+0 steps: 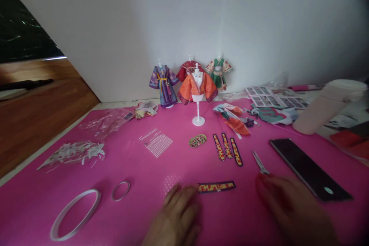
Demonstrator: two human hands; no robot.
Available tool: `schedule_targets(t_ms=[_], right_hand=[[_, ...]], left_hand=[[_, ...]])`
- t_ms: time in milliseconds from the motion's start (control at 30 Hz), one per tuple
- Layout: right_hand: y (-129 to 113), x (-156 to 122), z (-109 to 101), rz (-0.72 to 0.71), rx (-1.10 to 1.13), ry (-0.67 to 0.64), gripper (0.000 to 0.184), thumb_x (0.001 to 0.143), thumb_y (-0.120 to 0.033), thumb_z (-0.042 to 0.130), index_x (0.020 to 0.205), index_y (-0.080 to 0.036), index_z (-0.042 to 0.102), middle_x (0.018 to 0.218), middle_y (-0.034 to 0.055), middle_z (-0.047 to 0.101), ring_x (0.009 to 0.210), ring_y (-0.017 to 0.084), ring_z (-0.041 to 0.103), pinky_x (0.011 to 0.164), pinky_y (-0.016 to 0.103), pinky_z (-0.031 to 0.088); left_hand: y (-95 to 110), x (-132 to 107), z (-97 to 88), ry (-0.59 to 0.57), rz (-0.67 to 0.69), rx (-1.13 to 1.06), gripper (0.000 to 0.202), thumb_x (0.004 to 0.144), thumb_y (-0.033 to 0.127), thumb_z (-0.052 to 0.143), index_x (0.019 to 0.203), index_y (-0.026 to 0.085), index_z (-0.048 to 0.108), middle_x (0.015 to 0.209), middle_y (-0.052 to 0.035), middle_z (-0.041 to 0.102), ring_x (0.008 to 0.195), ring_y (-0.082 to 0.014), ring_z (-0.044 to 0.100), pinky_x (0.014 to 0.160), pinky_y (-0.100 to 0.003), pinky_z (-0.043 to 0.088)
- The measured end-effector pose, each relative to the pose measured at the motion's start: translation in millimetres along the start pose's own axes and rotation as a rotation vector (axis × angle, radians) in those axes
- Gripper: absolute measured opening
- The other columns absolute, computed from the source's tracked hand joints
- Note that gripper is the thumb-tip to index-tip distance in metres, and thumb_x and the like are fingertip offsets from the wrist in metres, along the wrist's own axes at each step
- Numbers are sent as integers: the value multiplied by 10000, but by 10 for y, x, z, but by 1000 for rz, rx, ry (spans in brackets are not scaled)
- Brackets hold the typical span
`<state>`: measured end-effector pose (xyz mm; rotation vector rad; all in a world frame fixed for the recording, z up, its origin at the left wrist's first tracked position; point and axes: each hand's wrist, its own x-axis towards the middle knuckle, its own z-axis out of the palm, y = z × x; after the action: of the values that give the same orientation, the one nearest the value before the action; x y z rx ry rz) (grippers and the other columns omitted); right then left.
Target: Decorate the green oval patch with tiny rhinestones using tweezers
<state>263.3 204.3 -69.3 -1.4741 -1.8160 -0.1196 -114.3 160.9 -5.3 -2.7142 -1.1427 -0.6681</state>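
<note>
My left hand [177, 217] lies near the front edge of the pink mat [138, 165], fingers stretched flat, its tips beside the left end of a patterned red-and-yellow strip [216, 186]. My right hand [291, 209] is blurred, resting over the handles of small scissors [259, 162]; its fingers look loosely spread and whether they grip the handles is unclear. Three more patterned strips [227, 148] lie side by side further back. A white doll stand wearing an orange robe [197, 88] is upright at the middle back.
Three dressed doll stands [164, 82] line the wall. Two tape rings [75, 212], white paper shreds [73, 152], a plastic bag [105, 122], a sticker sheet [158, 144], an oval bead piece [197, 140], fabric scraps [235, 119], instruction sheets [273, 97], a dark phone [309, 169], a pale bottle [325, 105].
</note>
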Motion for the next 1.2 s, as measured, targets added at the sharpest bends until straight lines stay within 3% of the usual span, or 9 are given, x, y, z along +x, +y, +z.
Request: schedule_targets(t_ms=[133, 267, 300, 433, 567, 667, 767, 1033, 1200], right_hand=[[169, 88, -16, 68, -15, -11, 391, 1113, -664, 593, 1076, -313, 761, 951, 104, 846, 834, 367, 825, 754, 532, 626], [244, 32, 50, 111, -14, -24, 411, 1097, -677, 594, 1106, -300, 758, 983, 124, 839, 866, 388, 818, 798, 562, 629], [257, 11, 63, 120, -13, -24, 421, 1096, -682, 596, 1126, -293, 756, 1004, 128, 840, 884, 393, 821, 811, 569, 633], [313, -37, 108, 144, -11, -11, 464, 1077, -717, 611, 1148, -276, 739, 994, 135, 823, 882, 403, 816, 826, 588, 646], [384, -38, 148, 158, -2, -16, 452, 1048, -711, 643, 1121, -279, 752, 964, 130, 822, 841, 399, 808, 786, 579, 655], [425, -38, 167, 160, 4, -15, 432, 1047, -692, 646, 1101, -280, 764, 968, 137, 822, 841, 402, 803, 772, 574, 658], [443, -52, 180, 155, 0, -10, 429, 1060, -685, 644, 1100, -274, 763, 965, 138, 818, 846, 405, 803, 772, 575, 655], [472, -99, 217, 130, -5, -26, 405, 1069, -661, 637, 1136, -279, 751, 1011, 125, 824, 903, 392, 806, 848, 560, 634], [485, -95, 212, 101, -12, -50, 388, 1075, -648, 617, 1127, -296, 771, 1032, 128, 840, 938, 411, 817, 854, 585, 618]], left_hand=[[-57, 145, -106, 54, -135, -15, 399, 1168, 176, 583, 1545, 260, 683, 1523, -116, 832, 1416, -286, 819, 1339, -511, 620], [-359, 530, -96, -22, -402, -131, 464, 1098, 129, 628, 1531, 278, 698, 1600, -134, 774, 1451, -359, 787, 1236, -614, 682], [-467, 650, -52, -59, -484, -181, 465, 1079, 113, 648, 1518, 256, 707, 1614, -148, 761, 1483, -367, 765, 1266, -627, 652], [-864, 1072, 220, -110, -563, -217, 407, 1042, 111, 768, 1438, 207, 750, 1481, -159, 823, 1396, -352, 801, 1254, -575, 645], [-1045, 1274, 461, -142, -603, -217, 388, 1055, 250, 901, 1414, 177, 773, 1424, -139, 825, 1343, -350, 799, 1192, -586, 660], [-1076, 1315, 566, -145, -619, -208, 378, 1125, 379, 864, 1437, 188, 770, 1445, -119, 801, 1335, -340, 789, 1167, -604, 667], [-1086, 1316, 625, -126, -634, -210, 370, 1145, 396, 840, 1447, 195, 768, 1456, -122, 795, 1320, -333, 791, 1152, -592, 676], [-1084, 1094, 611, -57, -620, -270, 355, 1143, 357, 841, 1450, 196, 766, 1430, -115, 804, 1308, -327, 797, 1158, -591, 674], [-1027, 896, 637, -3, -609, -322, 343, 1098, 210, 857, 1430, 182, 774, 1373, -103, 826, 1300, -322, 802, 1175, -589, 663]])
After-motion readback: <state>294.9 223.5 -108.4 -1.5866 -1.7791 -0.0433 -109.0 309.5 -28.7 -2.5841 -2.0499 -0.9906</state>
